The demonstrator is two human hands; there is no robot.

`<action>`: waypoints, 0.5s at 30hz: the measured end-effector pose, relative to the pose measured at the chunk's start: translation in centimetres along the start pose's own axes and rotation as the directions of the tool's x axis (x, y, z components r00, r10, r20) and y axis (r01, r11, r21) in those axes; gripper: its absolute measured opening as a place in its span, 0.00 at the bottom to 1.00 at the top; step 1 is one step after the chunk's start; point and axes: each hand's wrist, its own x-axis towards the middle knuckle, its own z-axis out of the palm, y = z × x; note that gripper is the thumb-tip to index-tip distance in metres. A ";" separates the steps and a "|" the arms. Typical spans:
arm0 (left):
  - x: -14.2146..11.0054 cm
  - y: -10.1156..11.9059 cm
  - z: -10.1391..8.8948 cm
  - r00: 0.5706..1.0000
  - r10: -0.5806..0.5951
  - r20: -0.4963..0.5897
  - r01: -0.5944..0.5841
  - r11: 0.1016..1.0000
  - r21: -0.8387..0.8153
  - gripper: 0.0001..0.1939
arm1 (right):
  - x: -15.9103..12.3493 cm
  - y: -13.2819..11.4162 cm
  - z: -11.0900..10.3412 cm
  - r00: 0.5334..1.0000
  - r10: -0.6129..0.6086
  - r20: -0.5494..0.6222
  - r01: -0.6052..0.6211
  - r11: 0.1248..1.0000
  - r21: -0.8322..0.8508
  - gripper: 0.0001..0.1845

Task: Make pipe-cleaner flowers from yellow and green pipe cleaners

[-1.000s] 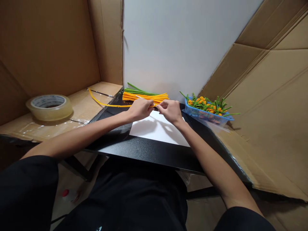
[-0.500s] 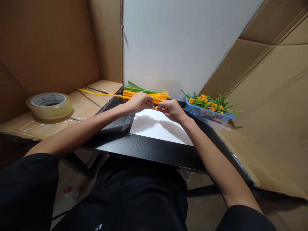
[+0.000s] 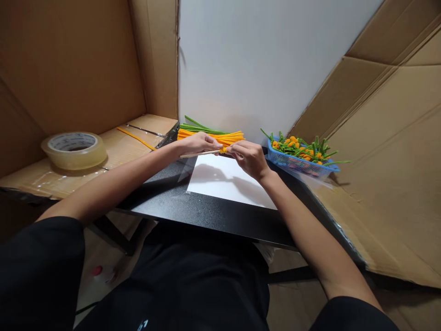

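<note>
My left hand (image 3: 204, 143) is closed on a thin pale wooden stick (image 3: 193, 155), which points left and lies nearly level. At the stick's right end sits a small coil of orange pipe cleaner (image 3: 223, 150). My right hand (image 3: 251, 155) pinches this coil from the right, its fingertips close to those of my left hand. Both hands are raised over a white sheet (image 3: 223, 184) and cast shadows on it. Just behind them lies a bundle of orange pipe cleaners (image 3: 237, 136), with green pipe cleaners (image 3: 198, 127) along its back.
A blue basket (image 3: 287, 160) with green-stemmed orange pieces stands at the right. On the cardboard at the left are a roll of clear tape (image 3: 74, 158) and an orange pipe cleaner (image 3: 136, 138) running behind my left forearm. Cardboard walls flank the black table (image 3: 206, 216).
The wooden stick now shows below my left hand, with the orange coil at its end. The strand on the left cardboard now slants down toward my forearm. Both hands stay close together.
</note>
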 end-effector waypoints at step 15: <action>0.6 0.6 3.6 0.951 -0.258 -0.169 0.113 0.802 -0.587 0.10 | -0.1 0.4 2.0 0.966 0.008 -0.258 -0.040 0.992 -0.120 0.10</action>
